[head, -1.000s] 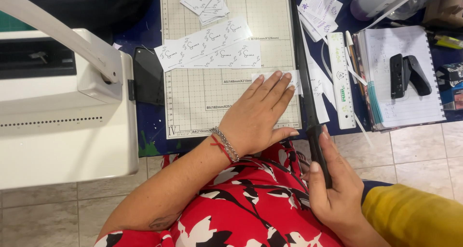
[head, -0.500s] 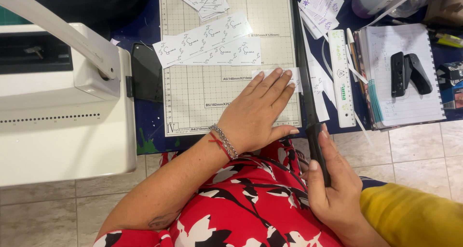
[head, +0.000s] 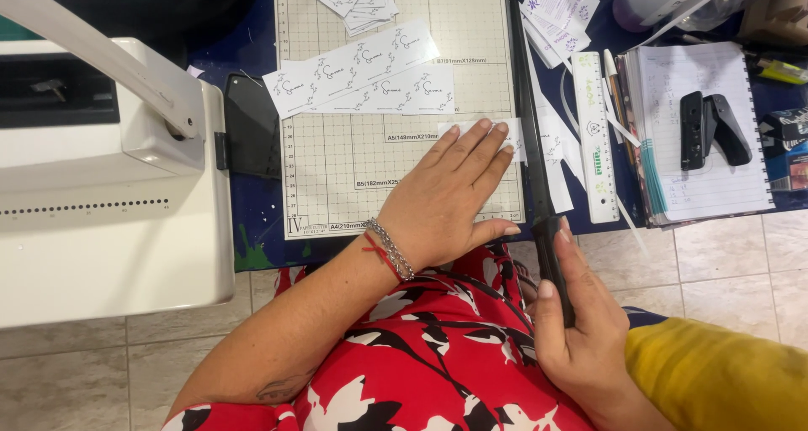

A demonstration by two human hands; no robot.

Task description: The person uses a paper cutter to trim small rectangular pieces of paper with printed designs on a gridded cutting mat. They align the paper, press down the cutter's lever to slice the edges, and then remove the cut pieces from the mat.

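Cut slips (head: 362, 82) lie at twelve o'clock; our left hand (head: 446, 195) flattens another strip (head: 515, 136), right hand (head: 581, 330) gripping the cutter handle (head: 551, 267).

A left hand (head: 450, 197) is lying flat on a paper slip (head: 515, 136) atop the paper cutter (head: 337, 166); a right hand (head: 581, 330) is gripping the cutter handle (head: 554, 263) at its right edge. A binding machine (head: 101, 187) is sitting left, a ruler (head: 591, 149) and notebook (head: 703, 178) right.

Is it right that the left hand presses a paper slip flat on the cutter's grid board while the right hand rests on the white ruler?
Not quite. In the head view the right hand holds the cutter's black blade handle, not the white ruler. The left hand does press the paper slip on the grid board.
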